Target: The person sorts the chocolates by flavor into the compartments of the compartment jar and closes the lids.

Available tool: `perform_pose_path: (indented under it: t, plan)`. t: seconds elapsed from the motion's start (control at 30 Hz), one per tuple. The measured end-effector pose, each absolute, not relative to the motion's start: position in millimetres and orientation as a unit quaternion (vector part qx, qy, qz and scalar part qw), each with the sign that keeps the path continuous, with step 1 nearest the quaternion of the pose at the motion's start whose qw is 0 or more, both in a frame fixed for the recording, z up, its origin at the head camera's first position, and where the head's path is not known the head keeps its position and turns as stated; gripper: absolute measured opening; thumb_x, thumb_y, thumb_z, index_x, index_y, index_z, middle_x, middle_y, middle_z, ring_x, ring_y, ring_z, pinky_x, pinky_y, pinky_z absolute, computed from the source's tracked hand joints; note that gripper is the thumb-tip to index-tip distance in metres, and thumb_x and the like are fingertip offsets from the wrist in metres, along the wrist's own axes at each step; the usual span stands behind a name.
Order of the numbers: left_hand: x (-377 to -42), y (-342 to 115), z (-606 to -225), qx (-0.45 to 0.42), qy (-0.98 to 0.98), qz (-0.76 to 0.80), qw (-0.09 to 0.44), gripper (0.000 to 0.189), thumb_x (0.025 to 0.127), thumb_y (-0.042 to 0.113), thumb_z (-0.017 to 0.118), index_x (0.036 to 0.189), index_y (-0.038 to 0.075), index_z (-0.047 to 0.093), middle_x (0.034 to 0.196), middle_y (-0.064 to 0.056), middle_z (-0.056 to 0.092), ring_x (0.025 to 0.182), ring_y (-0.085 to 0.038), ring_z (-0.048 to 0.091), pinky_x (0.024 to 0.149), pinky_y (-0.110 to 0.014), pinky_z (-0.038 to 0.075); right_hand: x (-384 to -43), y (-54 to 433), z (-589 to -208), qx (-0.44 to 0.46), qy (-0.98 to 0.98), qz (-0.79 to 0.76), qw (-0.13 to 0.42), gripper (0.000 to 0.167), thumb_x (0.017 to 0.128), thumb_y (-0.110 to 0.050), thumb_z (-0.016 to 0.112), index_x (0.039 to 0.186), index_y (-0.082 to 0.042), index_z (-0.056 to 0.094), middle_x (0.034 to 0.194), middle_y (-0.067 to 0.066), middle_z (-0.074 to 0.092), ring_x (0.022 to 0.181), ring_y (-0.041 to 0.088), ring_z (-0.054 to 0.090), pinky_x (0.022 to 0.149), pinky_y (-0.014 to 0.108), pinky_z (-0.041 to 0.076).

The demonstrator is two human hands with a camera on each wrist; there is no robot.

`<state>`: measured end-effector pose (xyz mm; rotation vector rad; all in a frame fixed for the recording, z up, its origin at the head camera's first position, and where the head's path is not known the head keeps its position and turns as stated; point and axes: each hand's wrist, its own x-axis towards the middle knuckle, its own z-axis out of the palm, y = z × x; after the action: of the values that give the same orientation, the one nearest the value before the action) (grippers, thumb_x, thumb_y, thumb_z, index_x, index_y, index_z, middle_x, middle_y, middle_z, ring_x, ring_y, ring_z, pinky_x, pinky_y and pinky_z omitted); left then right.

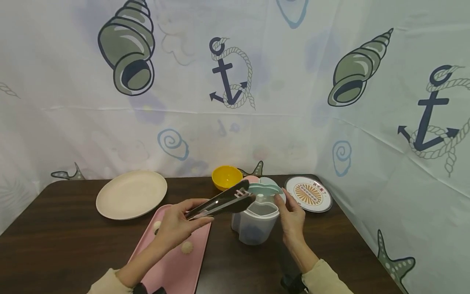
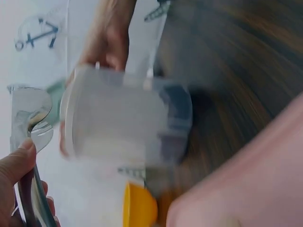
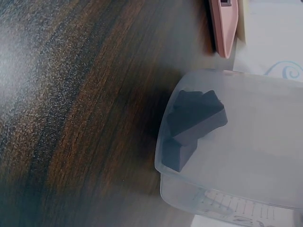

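My left hand (image 1: 180, 226) grips a pair of food tongs (image 1: 220, 202), their broad ends pointing right, over the container's near rim in the head view. One tong end has fork-like prongs, seen in the left wrist view. The translucent storage container (image 1: 257, 228) stands on the table, with a raised green lid (image 1: 264, 189) at its top. With thumb and fingers, my right hand (image 1: 293, 218) holds the green lid's right edge. Through the container wall, several dark blocks (image 3: 196, 118) show at the bottom in the right wrist view.
A pink tray (image 1: 180, 269) with small round pale pieces (image 1: 187, 247) lies under the left forearm. Behind are a cream plate (image 1: 132, 196), a yellow bowl (image 1: 226, 177) and a patterned plate (image 1: 308, 194). A printed cloth (image 1: 286, 134) hangs along the table's back and right edges.
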<state>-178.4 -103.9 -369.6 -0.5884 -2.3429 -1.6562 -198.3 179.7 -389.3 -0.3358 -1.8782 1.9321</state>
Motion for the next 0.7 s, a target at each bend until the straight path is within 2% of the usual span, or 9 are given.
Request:
perform_pose_path:
  t: [0.17, 0.27, 0.33, 0.43, 0.5, 0.57, 0.7]
  plan:
    - [-175.1, -146.7, -378.6, -0.161, -0.842, -0.499, 0.125, 0.042, 0.072, 0.026, 0.081, 0.11, 0.013, 0.068, 0.095, -0.004, 0.072, 0.077, -0.003, 0.065, 0.063, -0.02, 0.052, -198.1, 179.4, -388.0, -0.119, -0.676, 0.696, 0.212, 0.048, 0.088, -0.023, 0.068, 0.131, -0.005, 0.056, 0.135, 0.011, 0.053, 0.116, 0.008, 0.053, 0.084, 0.008, 0.043]
    - [-173.5, -170.6, -387.4, -0.142, -0.859, -0.477, 0.116, 0.044, 0.074, 0.028, 0.08, 0.113, 0.012, 0.067, 0.105, -0.005, 0.071, 0.092, -0.011, 0.067, 0.071, -0.018, 0.052, -197.1, 179.3, -387.8, -0.119, -0.679, 0.693, 0.211, 0.048, 0.088, -0.023, 0.067, 0.132, -0.006, 0.055, 0.136, 0.011, 0.052, 0.119, 0.011, 0.051, 0.084, 0.008, 0.043]
    - [-173.1, -185.0, -393.3, -0.127, -0.877, -0.448, 0.115, 0.046, 0.074, 0.032, 0.08, 0.114, 0.013, 0.067, 0.109, -0.006, 0.069, 0.098, -0.017, 0.065, 0.068, -0.017, 0.052, -196.6, 179.4, -388.0, -0.121, -0.679, 0.693, 0.211, 0.048, 0.088, -0.022, 0.067, 0.132, -0.006, 0.055, 0.136, 0.011, 0.052, 0.12, 0.012, 0.051, 0.084, 0.008, 0.042]
    - [-175.0, -202.5, -400.9, -0.1, -0.905, -0.399, 0.102, 0.048, 0.074, 0.038, 0.079, 0.114, 0.013, 0.068, 0.098, -0.006, 0.071, 0.083, -0.014, 0.065, 0.062, -0.018, 0.048, -196.5, 179.5, -387.9, -0.125, -0.678, 0.692, 0.214, 0.048, 0.088, -0.022, 0.068, 0.131, -0.006, 0.056, 0.136, 0.011, 0.053, 0.12, 0.013, 0.051, 0.084, 0.008, 0.042]
    - [-175.3, -211.0, -404.9, -0.08, -0.924, -0.361, 0.092, 0.05, 0.073, 0.043, 0.078, 0.113, 0.015, 0.068, 0.091, -0.004, 0.07, 0.069, -0.009, 0.057, 0.055, -0.021, 0.042, -196.5, 179.5, -387.8, -0.126, -0.677, 0.693, 0.214, 0.048, 0.088, -0.022, 0.068, 0.131, -0.006, 0.056, 0.136, 0.01, 0.053, 0.121, 0.013, 0.051, 0.083, 0.008, 0.042]
    - [-175.5, -217.2, -408.0, -0.072, -0.933, -0.343, 0.078, 0.052, 0.071, 0.044, 0.079, 0.113, 0.015, 0.068, 0.088, -0.004, 0.07, 0.064, -0.006, 0.052, 0.054, -0.023, 0.04, -196.6, 179.4, -388.0, -0.126, -0.677, 0.693, 0.213, 0.048, 0.088, -0.022, 0.068, 0.131, -0.006, 0.056, 0.136, 0.01, 0.052, 0.122, 0.014, 0.05, 0.084, 0.008, 0.042]
    - [-175.5, -225.3, -413.5, -0.07, -0.943, -0.32, 0.064, 0.053, 0.069, 0.046, 0.08, 0.112, 0.016, 0.069, 0.095, -0.006, 0.071, 0.067, -0.01, 0.053, 0.054, -0.026, 0.039, -196.3, 178.8, -389.0, -0.126, -0.679, 0.692, 0.209, 0.049, 0.088, -0.023, 0.068, 0.132, -0.006, 0.055, 0.137, 0.01, 0.052, 0.124, 0.018, 0.049, 0.084, 0.008, 0.042]
